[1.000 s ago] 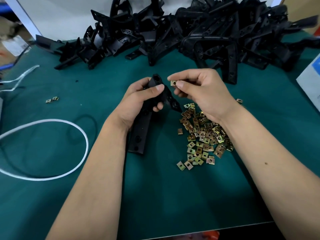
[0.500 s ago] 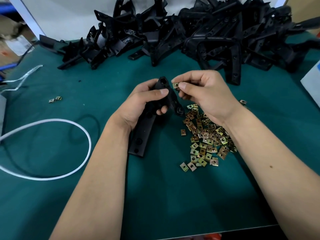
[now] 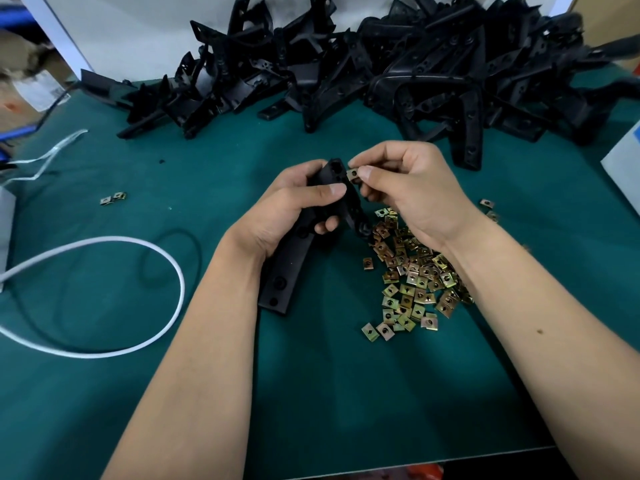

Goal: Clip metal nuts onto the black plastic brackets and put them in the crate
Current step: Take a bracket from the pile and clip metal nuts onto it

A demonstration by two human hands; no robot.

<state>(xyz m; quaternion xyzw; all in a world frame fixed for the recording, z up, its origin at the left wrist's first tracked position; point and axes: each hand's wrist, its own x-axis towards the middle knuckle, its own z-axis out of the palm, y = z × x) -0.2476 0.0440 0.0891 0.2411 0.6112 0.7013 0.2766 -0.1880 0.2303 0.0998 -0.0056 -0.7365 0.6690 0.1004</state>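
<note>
My left hand [image 3: 294, 206] grips a black plastic bracket [image 3: 285, 271] around its bend, its long arm pointing down toward me. My right hand [image 3: 408, 188] pinches a small brass-coloured metal nut [image 3: 352, 174] between thumb and forefinger, right at the bracket's upper end. Below the right wrist, a loose heap of metal nuts [image 3: 412, 275] lies on the green mat. No crate is in view.
A big pile of black brackets [image 3: 381, 71] fills the back of the green table [image 3: 346, 393]. A white cable loop [image 3: 138, 327] lies at the left, with two stray nuts [image 3: 112, 198] beyond it. A pale box edge [image 3: 623, 168] shows at the right.
Both hands stayed close together; the right hand has brought the nut down against the bracket's upper end. The view has shifted slightly.
</note>
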